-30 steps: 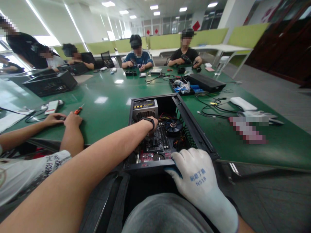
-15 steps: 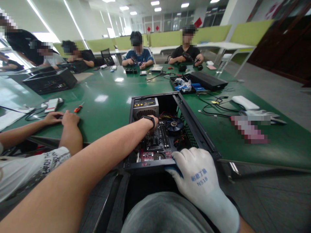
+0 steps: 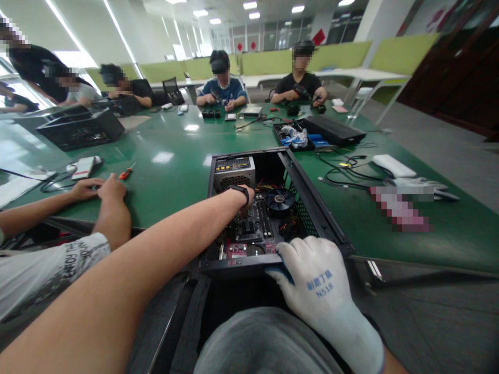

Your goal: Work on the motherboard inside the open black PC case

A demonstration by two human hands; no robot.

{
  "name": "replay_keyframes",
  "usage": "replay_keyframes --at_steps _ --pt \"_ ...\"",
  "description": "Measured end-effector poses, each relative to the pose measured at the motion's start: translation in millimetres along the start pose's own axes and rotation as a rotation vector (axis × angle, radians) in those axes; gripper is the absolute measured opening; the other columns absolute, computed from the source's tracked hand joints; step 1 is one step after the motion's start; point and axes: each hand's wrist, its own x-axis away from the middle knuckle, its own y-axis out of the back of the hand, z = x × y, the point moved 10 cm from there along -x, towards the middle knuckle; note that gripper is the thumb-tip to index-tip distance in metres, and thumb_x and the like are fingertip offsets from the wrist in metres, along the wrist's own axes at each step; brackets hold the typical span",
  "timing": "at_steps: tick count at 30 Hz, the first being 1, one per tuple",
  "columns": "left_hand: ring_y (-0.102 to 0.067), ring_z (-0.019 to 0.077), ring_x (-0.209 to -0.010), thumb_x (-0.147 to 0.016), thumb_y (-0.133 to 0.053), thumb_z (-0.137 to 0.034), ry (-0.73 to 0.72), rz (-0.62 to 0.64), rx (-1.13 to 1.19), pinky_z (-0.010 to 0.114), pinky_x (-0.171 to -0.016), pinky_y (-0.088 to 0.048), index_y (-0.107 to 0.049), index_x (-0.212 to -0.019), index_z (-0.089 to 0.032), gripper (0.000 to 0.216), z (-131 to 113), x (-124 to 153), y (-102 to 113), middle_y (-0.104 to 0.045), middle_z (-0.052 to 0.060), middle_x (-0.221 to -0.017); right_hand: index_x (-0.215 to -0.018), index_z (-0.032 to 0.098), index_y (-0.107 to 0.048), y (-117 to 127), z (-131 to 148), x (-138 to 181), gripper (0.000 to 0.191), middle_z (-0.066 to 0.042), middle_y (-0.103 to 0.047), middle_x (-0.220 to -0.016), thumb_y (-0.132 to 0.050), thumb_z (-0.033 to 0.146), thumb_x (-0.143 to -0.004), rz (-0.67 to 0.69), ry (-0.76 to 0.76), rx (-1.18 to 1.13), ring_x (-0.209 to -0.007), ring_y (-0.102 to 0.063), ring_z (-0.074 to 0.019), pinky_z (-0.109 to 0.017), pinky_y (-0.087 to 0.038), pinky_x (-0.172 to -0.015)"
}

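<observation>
An open black computer case (image 3: 222,266) lies on its side at the table's near edge. Inside it are a grey power supply (image 3: 235,173), a motherboard (image 3: 249,223) and a dark fan (image 3: 279,201). My left hand (image 3: 246,200), bare with a black band at the wrist, reaches down into the case beside the power supply, over the motherboard. Its fingers are hidden, so what they touch cannot be seen. In a white work glove, my right hand (image 3: 315,270) grips the case's near frame edge, thumb below and fingers over the top.
At my left, a co-worker's hands (image 3: 97,188) rest on the green table (image 3: 175,140) near an orange screwdriver (image 3: 127,172). Cables (image 3: 343,171) and a glove (image 3: 419,184) lie at right. Beyond the case stands a black tray (image 3: 280,136) of parts. Other people sit across.
My hands and the case stay essentially where they were. The neighbouring co-worker's arms have shifted slightly to the left.
</observation>
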Motion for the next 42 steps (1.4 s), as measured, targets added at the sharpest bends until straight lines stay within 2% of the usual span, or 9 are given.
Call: replay_keyframes --at_steps 7,12,18,22,26,29,35,38,42 --pt "-0.069 0.0313 -0.099 -0.052 -0.088 -0.036 -0.024 0.017 -0.037 0.032 -0.089 -0.053 -0.077 -0.104 -0.011 0.059 -7 5 1 -0.075 0.015 -0.101 -0.092 0.023 -0.063 3 2 0 0.03 -0.004 -0.06 -0.079 -0.073 0.046 -0.076 -0.016 0.01 0.01 -0.076 -0.046 -0.0225 -0.036 -0.021 -0.069" --pt "-0.069 0.0282 -0.093 -0.056 -0.085 -0.036 -0.065 0.052 -0.07 0.03 -0.088 -0.052 -0.079 -0.096 -0.013 0.046 -11 9 1 -0.076 0.013 -0.092 -0.092 0.023 -0.064 4 1 1 0.03 -0.004 -0.06 -0.079 -0.073 0.046 -0.075 -0.034 0.008 0.016 -0.076 -0.046 -0.0226 -0.036 -0.021 -0.069" --pt "-0.067 0.0292 -0.099 -0.064 -0.078 -0.043 -0.048 -0.053 0.042 0.031 -0.085 -0.052 -0.077 -0.101 -0.016 0.046 -4 14 10 -0.075 0.013 -0.1 -0.092 0.024 -0.063 3 0 -1 0.028 -0.003 -0.06 -0.079 -0.073 0.044 -0.075 -0.012 -0.01 0.001 -0.076 -0.047 -0.0233 -0.036 -0.022 -0.07" --pt "-0.067 0.0287 -0.101 -0.074 -0.068 -0.045 -0.045 -0.039 0.107 0.03 -0.084 -0.051 -0.075 -0.102 -0.013 0.043 -3 19 8 -0.074 0.016 -0.106 -0.092 0.024 -0.063 3 0 0 0.027 -0.003 -0.06 -0.08 -0.072 0.043 -0.076 -0.012 -0.018 0.002 -0.077 -0.047 -0.0237 -0.036 -0.022 -0.07" --pt "-0.067 0.0267 -0.103 -0.081 -0.056 -0.043 -0.029 -0.186 0.336 0.03 -0.083 -0.049 -0.064 -0.119 -0.011 0.05 5 30 31 -0.069 0.019 -0.119 -0.09 0.024 -0.062 4 -1 0 0.025 -0.003 -0.059 -0.08 -0.072 0.043 -0.077 -0.035 -0.016 -0.008 -0.077 -0.046 -0.0233 -0.036 -0.022 -0.07" --pt "-0.067 0.0263 -0.095 -0.086 -0.047 -0.043 -0.051 -0.367 0.504 0.031 -0.076 -0.049 -0.06 -0.117 -0.01 0.048 17 46 61 -0.07 0.018 -0.112 -0.092 0.024 -0.062 2 -6 -9 0.027 -0.004 -0.06 -0.081 -0.07 0.046 -0.079 -0.051 -0.012 -0.001 -0.079 -0.047 -0.0234 -0.036 -0.022 -0.071" --pt "-0.061 0.0213 -0.078 -0.09 -0.043 -0.039 -0.017 -0.757 0.662 0.03 -0.07 -0.043 -0.06 -0.087 -0.018 0.027 59 94 106 -0.068 0.008 -0.082 -0.099 0.021 -0.062 -17 -35 -78 0.037 -0.008 -0.064 -0.092 -0.054 0.056 -0.089 -0.027 -0.001 0.102 -0.089 -0.051 -0.0251 -0.037 -0.025 -0.074" --pt "-0.057 0.0198 -0.075 -0.092 -0.04 -0.04 0.039 -0.884 0.731 0.03 -0.07 -0.041 -0.057 -0.081 -0.02 0.029 83 113 108 -0.065 0.006 -0.077 -0.104 0.019 -0.061 -34 -56 -131 0.042 -0.011 -0.065 -0.098 -0.051 0.057 -0.09 0.013 -0.007 0.147 -0.092 -0.052 -0.0258 -0.036 -0.027 -0.075" --pt "-0.054 0.0178 -0.071 -0.092 -0.042 -0.04 0.1 -0.953 0.843 0.03 -0.067 -0.039 -0.055 -0.079 -0.02 0.027 108 123 99 -0.062 0.003 -0.074 -0.109 0.017 -0.061 -54 -82 -202 0.046 -0.014 -0.065 -0.105 -0.05 0.057 -0.09 0.037 -0.037 0.174 -0.098 -0.055 -0.0271 -0.037 -0.033 -0.08"
